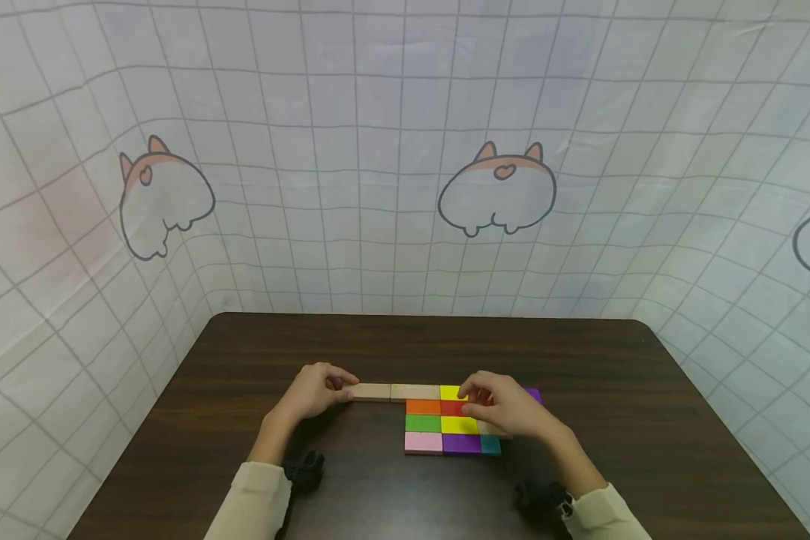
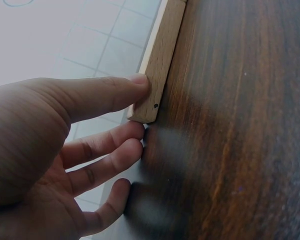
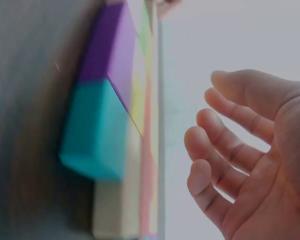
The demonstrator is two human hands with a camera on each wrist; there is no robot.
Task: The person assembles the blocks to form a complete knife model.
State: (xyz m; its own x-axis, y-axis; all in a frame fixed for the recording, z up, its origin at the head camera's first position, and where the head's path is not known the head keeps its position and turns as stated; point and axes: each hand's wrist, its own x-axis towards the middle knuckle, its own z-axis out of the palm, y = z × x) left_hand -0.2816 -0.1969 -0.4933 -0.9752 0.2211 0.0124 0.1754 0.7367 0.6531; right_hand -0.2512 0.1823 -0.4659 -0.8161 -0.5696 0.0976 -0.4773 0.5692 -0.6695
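Note:
At the left end of a row, a plain wooden block [image 1: 371, 392] lies on the table, its long side facing me. My left hand [image 1: 317, 390] pinches that end, and the left wrist view has the thumb [image 2: 135, 85] on the block's near face; the index finger is hidden there. A second plain block [image 1: 415, 392] continues the row up to the coloured blocks. Over their right part hovers my right hand [image 1: 509, 405], fingers loosely bent and holding nothing. Beneath it are a red block [image 1: 452, 408] and a yellow block [image 1: 459, 425], partly covered.
Orange [image 1: 422, 407], green [image 1: 423, 424], pink [image 1: 423, 442], purple [image 1: 462, 444] and teal [image 1: 490, 445] blocks lie side by side in rows. Another purple block [image 1: 535, 394] shows behind the right hand. A grid-patterned cloth [image 1: 405, 277] hangs behind the dark wooden table [image 1: 310, 337].

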